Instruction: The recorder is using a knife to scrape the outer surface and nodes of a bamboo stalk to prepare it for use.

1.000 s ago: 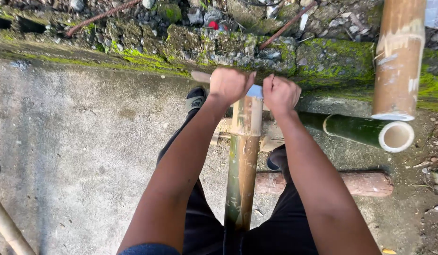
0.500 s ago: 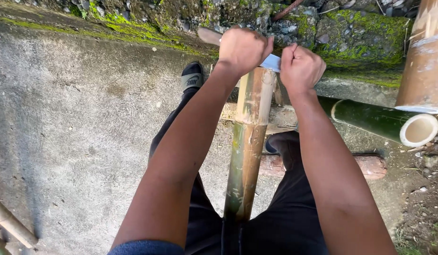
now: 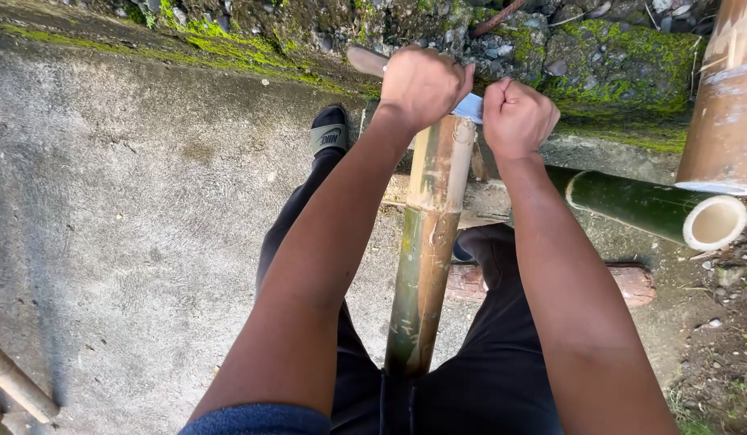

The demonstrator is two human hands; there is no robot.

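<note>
Compared with the frame half a second earlier, little is changed: the same grip is kept by both hands, and the upright bamboo pole (image 3: 428,242) is found in the same place between the legs. Against the frame a full second earlier, the hands and the pole top are seen nearer to the camera and a little further to the right.

The left hand (image 3: 423,83) is clenched around the wooden handle (image 3: 365,61) of a knife, the handle end being seen to stick out to the left of the fist. The right hand (image 3: 516,118) is closed into a fist at the far end of the knife blade (image 3: 468,107); whether the blade tip itself is clasped cannot be told. The pale blade is laid across the top end of the pole, between the two fists.

The pole is stood on rough grey concrete floor (image 3: 132,242), between legs in dark trousers; a foot in a dark slide sandal (image 3: 329,133) is set just left of the pole. Beyond the hands a stone edge covered with green moss (image 3: 607,56) is seen. At the right, a green cut bamboo section (image 3: 655,208) is laid with its hollow end outward, a tan bamboo trunk (image 3: 726,97) is stood above it, and a reddish log (image 3: 631,283) is laid near the right leg.
</note>
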